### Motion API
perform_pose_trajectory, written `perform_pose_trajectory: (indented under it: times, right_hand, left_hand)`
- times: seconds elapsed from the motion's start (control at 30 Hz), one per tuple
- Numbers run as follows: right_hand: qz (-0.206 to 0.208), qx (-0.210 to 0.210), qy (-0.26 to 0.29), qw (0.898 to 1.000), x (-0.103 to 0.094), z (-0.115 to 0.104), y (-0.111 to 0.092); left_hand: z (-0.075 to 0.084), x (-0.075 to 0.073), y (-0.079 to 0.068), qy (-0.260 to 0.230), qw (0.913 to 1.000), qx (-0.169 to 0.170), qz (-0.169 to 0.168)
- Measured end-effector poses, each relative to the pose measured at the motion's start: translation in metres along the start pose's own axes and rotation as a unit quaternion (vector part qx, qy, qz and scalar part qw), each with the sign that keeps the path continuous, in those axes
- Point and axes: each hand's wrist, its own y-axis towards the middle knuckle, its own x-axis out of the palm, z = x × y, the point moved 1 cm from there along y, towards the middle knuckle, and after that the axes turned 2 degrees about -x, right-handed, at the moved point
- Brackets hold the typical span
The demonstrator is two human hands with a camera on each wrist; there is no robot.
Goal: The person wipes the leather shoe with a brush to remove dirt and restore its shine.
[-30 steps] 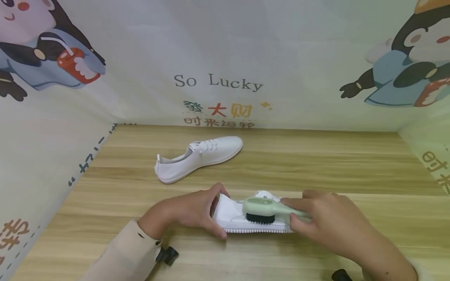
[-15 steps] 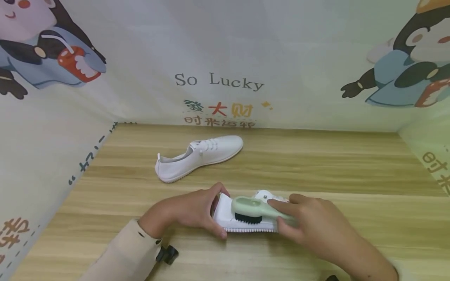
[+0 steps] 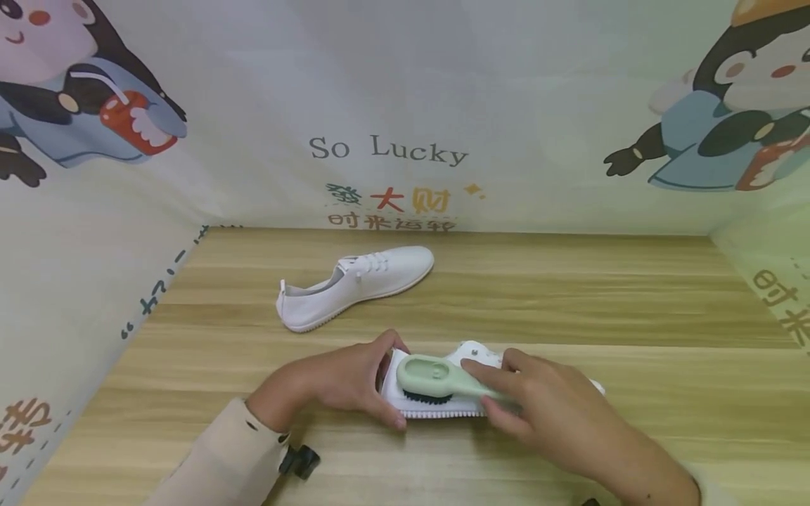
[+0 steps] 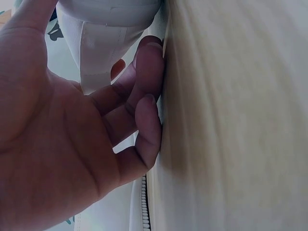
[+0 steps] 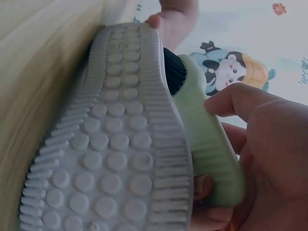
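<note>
A white lace-up shoe [image 3: 470,350] lies on its side at the front of the wooden table, its studded sole [image 5: 115,125] showing in the right wrist view. My left hand [image 3: 348,376] grips its heel, thumb and fingers on either side; the left wrist view shows the heel [image 4: 98,48] between them. In my right hand [image 3: 550,397] is a pale green brush [image 3: 430,374], held by its handle. Its black bristles [image 5: 174,72] press against the shoe's side near the heel. The toe is mostly hidden behind my right hand.
A second white shoe [image 3: 357,287] stands upright farther back, toe pointing right. Printed cloth walls [image 3: 544,140] with cartoon figures enclose the wooden table [image 3: 569,288] at the back and both sides.
My right hand has slid the brush leftward along the shoe's side, from the middle toward the heel. The left hand keeps its grip, and the shoe stays in place.
</note>
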Motion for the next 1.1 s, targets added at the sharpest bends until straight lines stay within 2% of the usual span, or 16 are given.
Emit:
perform_pose_trajectory:
  times: [0.27, 0.5, 0.7, 1.1]
  right_hand:
    - [0.012, 0.029, -0.014, 0.999, -0.006, 0.010, -0.001]
    - [-0.011, 0.046, -0.005, 0.999, -0.014, 0.018, -0.003]
    - [-0.028, 0.045, 0.000, 0.999, -0.014, 0.014, -0.002]
    - [-0.030, 0.012, 0.002, 0.999, -0.005, 0.000, -0.001]
  left_hand:
    - [0.001, 0.000, -0.001, -0.008, 0.9999, -0.006, -0.005]
    - [0.002, 0.000, -0.001, -0.003, 0.9999, -0.009, -0.004]
    - [0.001, -0.001, 0.000, -0.007, 0.9999, -0.010, -0.006]
    - [-0.001, 0.000, 0.001, -0.007, 1.0000, -0.001, -0.004]
